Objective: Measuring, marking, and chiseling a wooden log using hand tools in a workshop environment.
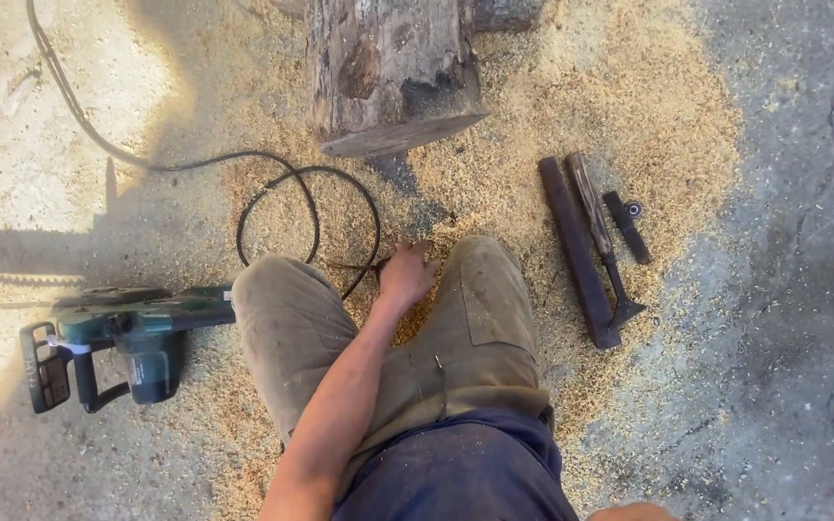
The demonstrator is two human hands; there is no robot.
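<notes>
My left hand (pixel 405 275) reaches down between my knees to the sawdust-covered ground. Its fingers curl around a thin dark rod (pixel 347 265) that points left, right beside a loop of black cable (pixel 313 214). What kind of tool the rod is I cannot tell. A green electric chainsaw (pixel 137 333) lies on the ground to the left of my left knee, with its bar pointing left. My right hand is out of view; only a bit of skin (pixel 632 511) shows at the bottom edge.
A thick log (pixel 388 72) stands on the ground just ahead. To the right of my knee lie a long dark metal bar (pixel 579 256), a chisel-like tool (pixel 602 241) and a short black piece (pixel 626 224). Sawdust covers the concrete around them.
</notes>
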